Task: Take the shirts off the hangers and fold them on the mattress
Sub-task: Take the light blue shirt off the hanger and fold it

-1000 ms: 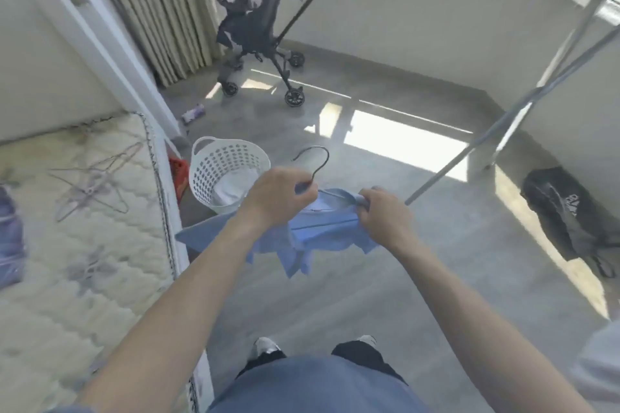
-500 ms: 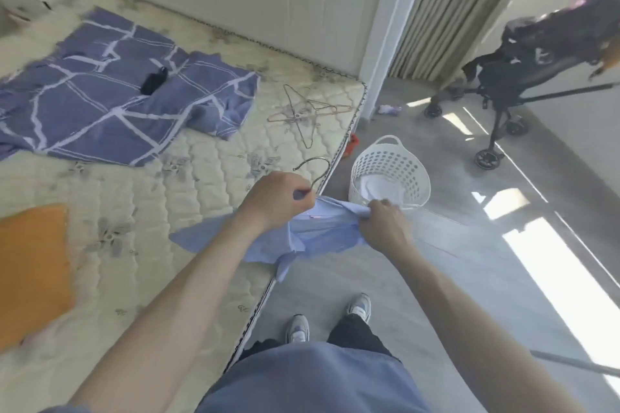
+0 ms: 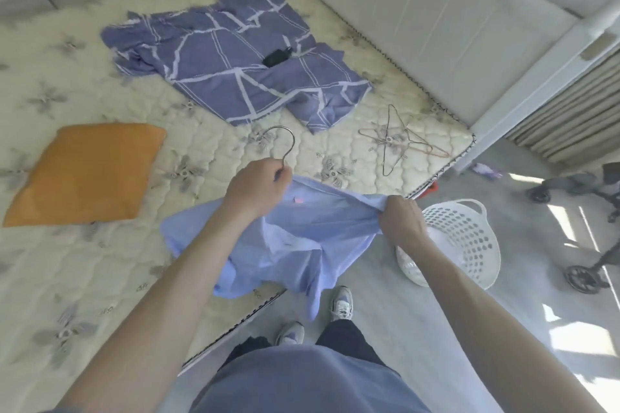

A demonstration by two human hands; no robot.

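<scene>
At far left the pillow (image 3: pixel 87 174) lay on the mattress (image 3: pixel 100 261), with bare quilting between it and us, and the patterned cloth (image 3: pixel 228 77) spread farther back. A second earlier we had faced the floor and the basket. We had since turned, so our load now hung over the mattress's near edge, the place for folding. Our left hand (image 3: pixel 258 189) was closed round the neck of the hanger (image 3: pixel 285 141) as before, the hook standing above the knuckles. The shirt (image 3: pixel 302 245) drooped from it, its left part over the mattress and its tail hanging past the edge toward our shoes. Our right hand (image 3: pixel 401 221) pinched the shirt's right end, drawn out wider than before. We judged the cloth was being worked off the wire and was not yet free. The bare quilting nearest us looked the best room for laying it flat. Rightward, loose hangers (image 3: pixel 399 141) lay near the mattress corner. Beyond the edge, the basket (image 3: pixel 469 245) stood on the floor beside our right hand, so that side offered little room.
</scene>
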